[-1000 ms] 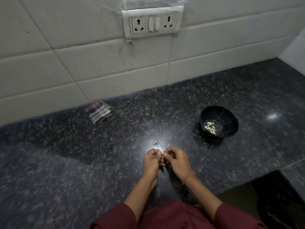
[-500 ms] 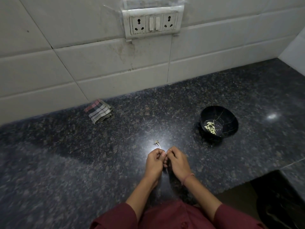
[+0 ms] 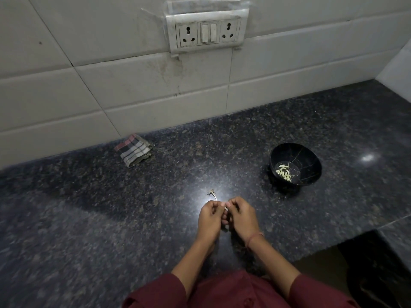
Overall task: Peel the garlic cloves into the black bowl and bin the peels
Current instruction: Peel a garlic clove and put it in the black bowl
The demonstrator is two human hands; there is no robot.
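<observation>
The garlic piece point(image 3: 214, 196), dry stalk poking up, is left of the black bowl point(image 3: 311, 156) and nearer me. My left hand point(image 3: 210, 221) and right hand point(image 3: 242, 218) both pinch it. I'd best split the skin with a thumbnail so no peel joins the peeled cloves point(image 3: 283, 172) in that bowl

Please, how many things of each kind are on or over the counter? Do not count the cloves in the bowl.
Black bowl: 1
Checked cloth: 1
Garlic stalk: 1
Hands, left hand and right hand: 2
Total: 5
</observation>
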